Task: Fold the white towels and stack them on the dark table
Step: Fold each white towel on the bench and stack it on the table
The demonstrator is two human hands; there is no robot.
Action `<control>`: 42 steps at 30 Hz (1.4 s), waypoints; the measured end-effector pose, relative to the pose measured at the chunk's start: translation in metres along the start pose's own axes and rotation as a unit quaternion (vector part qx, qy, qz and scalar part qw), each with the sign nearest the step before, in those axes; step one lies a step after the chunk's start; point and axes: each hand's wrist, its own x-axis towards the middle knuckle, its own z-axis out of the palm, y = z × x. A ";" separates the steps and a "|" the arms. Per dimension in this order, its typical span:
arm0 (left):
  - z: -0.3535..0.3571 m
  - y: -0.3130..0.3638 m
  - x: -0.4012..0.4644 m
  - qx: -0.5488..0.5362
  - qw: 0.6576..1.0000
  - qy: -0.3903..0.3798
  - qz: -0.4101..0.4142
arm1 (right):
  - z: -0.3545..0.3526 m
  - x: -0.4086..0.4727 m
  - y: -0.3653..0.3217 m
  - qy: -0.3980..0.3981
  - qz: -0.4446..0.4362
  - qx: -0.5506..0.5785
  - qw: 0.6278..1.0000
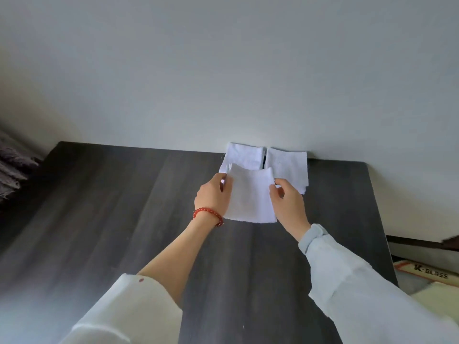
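- Wall (223,70), plain and pale, is rising straight beyond both hands, meeting the far edge of the dark table (111,219).
- Two folded towels are lying past the fingertips against that wall: the left folded towel (244,155) beyond the left hand, the right folded towel (289,167) beyond the right hand, with a thin dark gap showing between them.
- The held towel (249,197) is sitting between the two hands, its far edge overlapping the near edges of both folded pieces; whether it is lying flat on the table or lifted slightly cannot be told.
- The left hand (213,197) is pinching the held towel's left edge, thumb on top.
- The right hand (289,204) is pinching the right edge with curled fingers.
- A red beaded bracelet (207,214) is circling the left wrist; loose white sleeves (360,294) are covering the forearms nearer the camera.
- The towels are looking thin, woven and square, with frayed threads along the near hem.
- The table is showing a matte, dark wood-grain surface with long streaks.
- Something grey and shaggy, the fringed fabric (12,165), is hanging far left of the left hand.
- A printed box (429,274) is lying off the table, right of the right sleeve.
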 end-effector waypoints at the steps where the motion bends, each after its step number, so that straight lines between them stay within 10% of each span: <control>1: 0.001 0.000 0.018 0.001 1.000 0.002 0.001 | 0.006 0.014 -0.001 0.002 0.004 0.003 1.000; 30: 0.081 -0.051 0.208 -0.017 1.000 -0.004 -0.012 | 0.094 0.174 0.037 0.147 0.023 -0.261 0.954; 34: 0.083 -0.056 0.205 0.044 0.985 0.094 0.141 | 0.096 0.169 0.045 0.182 -0.141 -0.324 0.918; 37: 0.086 -0.068 0.197 0.188 0.928 0.094 0.308 | 0.100 0.161 0.049 0.088 -0.200 -0.420 0.881; 42: 0.076 -0.065 0.189 0.331 0.902 -0.139 0.241 | 0.101 0.162 0.041 -0.107 -0.094 -0.501 0.853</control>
